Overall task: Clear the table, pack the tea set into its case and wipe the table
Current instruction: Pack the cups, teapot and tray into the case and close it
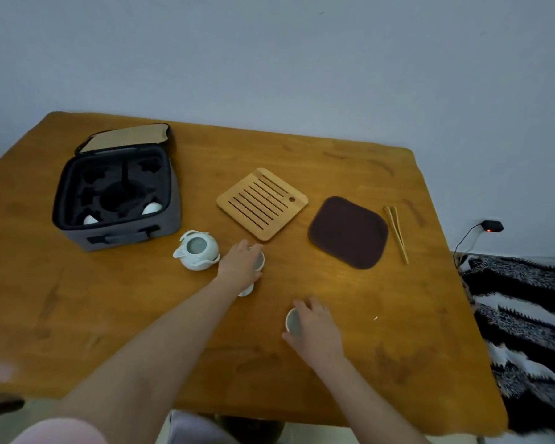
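A grey tea-set case (117, 193) stands open at the table's left, its black foam insert holding two white cups (152, 207). A pale teapot (196, 250) sits in front of the case. My left hand (240, 263) grips a white cup (259, 260) just right of the teapot; a second cup (246, 290) peeks out under that hand. My right hand (314, 328) holds another white cup (293, 321) near the table's front.
On the wooden table (334, 363) lie a slatted bamboo tray (261, 203), a dark brown cloth (348, 232) and bamboo tongs (397, 232). A black-and-white patterned fabric (519, 315) lies past the right edge. A wall stands behind.
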{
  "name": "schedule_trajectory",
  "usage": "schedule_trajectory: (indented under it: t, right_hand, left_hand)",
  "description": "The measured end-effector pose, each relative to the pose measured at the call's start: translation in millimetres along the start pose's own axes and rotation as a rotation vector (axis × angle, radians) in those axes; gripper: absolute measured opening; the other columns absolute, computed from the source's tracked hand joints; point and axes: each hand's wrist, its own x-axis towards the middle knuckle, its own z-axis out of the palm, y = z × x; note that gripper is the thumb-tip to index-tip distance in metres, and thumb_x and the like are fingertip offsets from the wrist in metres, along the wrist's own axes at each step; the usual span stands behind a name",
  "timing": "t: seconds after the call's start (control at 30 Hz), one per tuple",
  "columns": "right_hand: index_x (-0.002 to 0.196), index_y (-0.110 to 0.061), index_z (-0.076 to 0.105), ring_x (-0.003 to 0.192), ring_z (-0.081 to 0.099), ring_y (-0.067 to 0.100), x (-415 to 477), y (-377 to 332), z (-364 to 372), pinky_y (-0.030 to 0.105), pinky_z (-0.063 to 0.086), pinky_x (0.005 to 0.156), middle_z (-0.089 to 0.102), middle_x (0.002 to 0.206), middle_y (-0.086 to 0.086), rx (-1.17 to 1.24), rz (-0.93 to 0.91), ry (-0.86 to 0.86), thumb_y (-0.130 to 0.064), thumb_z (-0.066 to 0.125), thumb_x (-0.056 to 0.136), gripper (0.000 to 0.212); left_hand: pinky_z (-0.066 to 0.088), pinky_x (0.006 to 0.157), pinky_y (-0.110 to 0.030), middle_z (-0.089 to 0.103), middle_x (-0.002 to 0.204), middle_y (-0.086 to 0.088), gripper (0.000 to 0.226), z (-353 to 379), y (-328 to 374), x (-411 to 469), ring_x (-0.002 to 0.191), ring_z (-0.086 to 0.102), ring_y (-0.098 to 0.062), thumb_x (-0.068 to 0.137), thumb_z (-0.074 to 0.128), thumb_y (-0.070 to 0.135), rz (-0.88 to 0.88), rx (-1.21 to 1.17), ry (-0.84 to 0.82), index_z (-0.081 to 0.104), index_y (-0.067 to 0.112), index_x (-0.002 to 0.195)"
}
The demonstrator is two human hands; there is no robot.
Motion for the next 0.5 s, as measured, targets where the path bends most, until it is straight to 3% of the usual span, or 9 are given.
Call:
schedule_trajectory:
  t: [0.3,0.5]
  right_hand:
    - [0.141,-0.021,0.039,0.125,0.042,0.019,13,-5,-4,0.029,0.039,0.104,0.045,0.136,0.002,0.018,-0.054,0.022,-0.037,0.066,0.088,0.062]
    - [0.131,-0.019,0.045,0.112,0.049,0.013,32,-36,-18,0.022,0.041,0.090,0.049,0.124,-0.003,0.068,-0.115,0.161,-0.043,0.068,0.084,0.058]
  left_hand:
    - [0.048,0.091,-0.031,0.050,0.127,0.000,0.064,-8,-2,-10,0.114,0.048,-0.018,0.082,0.072,0.039,0.062,-0.122,0.206,0.043,0.024,0.137]
    - [0.049,0.086,-0.027,0.051,0.133,0.005,0.068,-34,-34,-31,0.116,0.050,-0.013,0.077,0.074,0.044,0.095,-0.153,0.306,0.045,0.025,0.136]
